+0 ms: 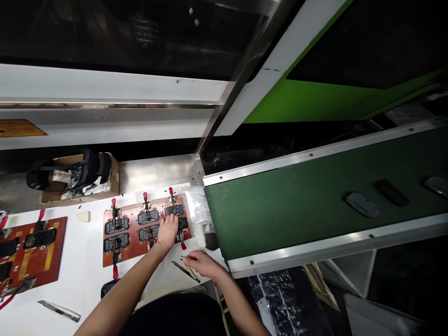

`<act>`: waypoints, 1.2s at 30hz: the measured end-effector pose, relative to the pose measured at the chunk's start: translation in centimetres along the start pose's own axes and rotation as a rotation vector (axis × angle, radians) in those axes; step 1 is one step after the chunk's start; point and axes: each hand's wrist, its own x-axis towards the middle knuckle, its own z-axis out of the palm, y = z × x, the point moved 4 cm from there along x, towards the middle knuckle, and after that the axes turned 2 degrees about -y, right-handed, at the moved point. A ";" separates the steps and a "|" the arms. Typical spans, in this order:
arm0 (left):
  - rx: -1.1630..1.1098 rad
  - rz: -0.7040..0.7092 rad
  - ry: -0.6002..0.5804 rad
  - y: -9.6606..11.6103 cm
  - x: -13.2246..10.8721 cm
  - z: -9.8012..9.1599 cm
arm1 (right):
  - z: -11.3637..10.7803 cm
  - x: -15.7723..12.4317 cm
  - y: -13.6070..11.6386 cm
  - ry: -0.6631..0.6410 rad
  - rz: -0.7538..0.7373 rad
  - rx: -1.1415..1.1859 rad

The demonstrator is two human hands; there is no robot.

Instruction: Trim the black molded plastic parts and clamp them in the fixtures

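My left hand (168,230) rests on the reddish-brown fixture board (134,213), fingers spread over the black parts near its right end. Several black plastic parts (116,225) sit in the board beside red-tipped clamps (114,202). Just below the board's right end is my right hand (199,262), thumb and fingers pinched together on something small and dark that I cannot make out. Under and beside that hand lies a dark, slim cutter (185,271) on the white table (84,252).
A green conveyor belt (280,205) with dark parts (362,204) runs to the right. At the left are a second fixture board (52,263), a utility knife (59,310) and a cardboard box (115,175). Stacked clear plastic (199,207) stands beside the belt's end.
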 end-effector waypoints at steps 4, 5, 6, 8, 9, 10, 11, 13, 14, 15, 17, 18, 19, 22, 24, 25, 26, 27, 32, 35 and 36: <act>-0.132 -0.005 -0.033 0.6 -0.1 -1.2 | 1.3 -1.8 1.1 0.268 -0.060 -0.263; -0.175 -0.013 -0.041 0.6 -0.2 -1.7 | 1.8 -1.8 1.3 0.323 -0.073 -0.318; -0.222 -0.026 -0.046 0.4 -0.5 -2.3 | 2.4 -1.7 1.5 0.366 -0.083 -0.368; -0.324 -0.069 -0.048 -0.4 -1.4 -3.7 | 3.3 -1.2 2.0 0.418 -0.087 -0.452; -0.382 -0.096 -0.046 -1.1 -2.1 -4.4 | 3.5 -0.8 2.3 0.434 -0.080 -0.485; -0.445 -0.126 -0.045 -1.8 -2.9 -5.2 | 3.7 -0.5 2.6 0.446 -0.072 -0.515; -0.515 -0.159 -0.050 -2.6 -4.0 -5.9 | 3.7 -0.3 2.8 0.458 -0.064 -0.541; -0.678 -0.226 -0.085 -4.2 -6.6 -7.0 | 3.5 -0.2 3.1 0.477 -0.063 -0.584; -0.771 -0.259 -0.118 -4.8 -8.2 -7.2 | 3.4 -0.4 3.1 0.484 -0.074 -0.601; -0.867 -0.290 -0.158 -5.3 -9.8 -7.3 | 3.3 -0.7 3.1 0.489 -0.090 -0.615; -1.054 -0.349 -0.232 -5.8 -13.3 -6.9 | 3.1 -2.1 2.7 0.493 -0.135 -0.633; -1.134 -0.375 -0.259 -5.8 -14.9 -6.5 | 3.1 -3.0 2.4 0.492 -0.159 -0.641; -1.196 -0.394 -0.275 -5.7 -16.5 -6.1 | 3.2 -4.1 1.9 0.488 -0.184 -0.639; -1.511 -0.505 -0.299 -5.1 -20.1 -4.8 | 3.8 -7.8 -1.0 0.435 -0.303 -0.525; -1.734 -0.582 -0.300 -4.6 -21.7 -4.1 | 4.8 -10.0 -3.9 0.351 -0.417 -0.436; -1.813 -0.606 -0.300 -4.4 -22.2 -3.9 | 5.5 -10.7 -5.5 0.307 -0.463 -0.427; -1.856 -0.614 -0.298 -4.2 -22.6 -3.7 | 6.2 -11.2 -6.9 0.267 -0.493 -0.453; -1.862 -0.606 -0.295 -4.1 -23.0 -3.7 | 7.0 -11.5 -8.3 0.233 -0.509 -0.498; -1.904 -0.565 -0.275 -3.8 -24.0 -3.5 | 9.9 -10.6 -11.7 0.162 -0.518 -0.732; -1.880 -0.559 -0.259 -4.1 -24.7 -3.3 | 11.0 -10.2 -12.3 0.146 -0.530 -0.857; -1.867 -0.566 -0.255 -4.3 -25.0 -3.2 | 11.4 -10.2 -12.4 0.134 -0.541 -0.908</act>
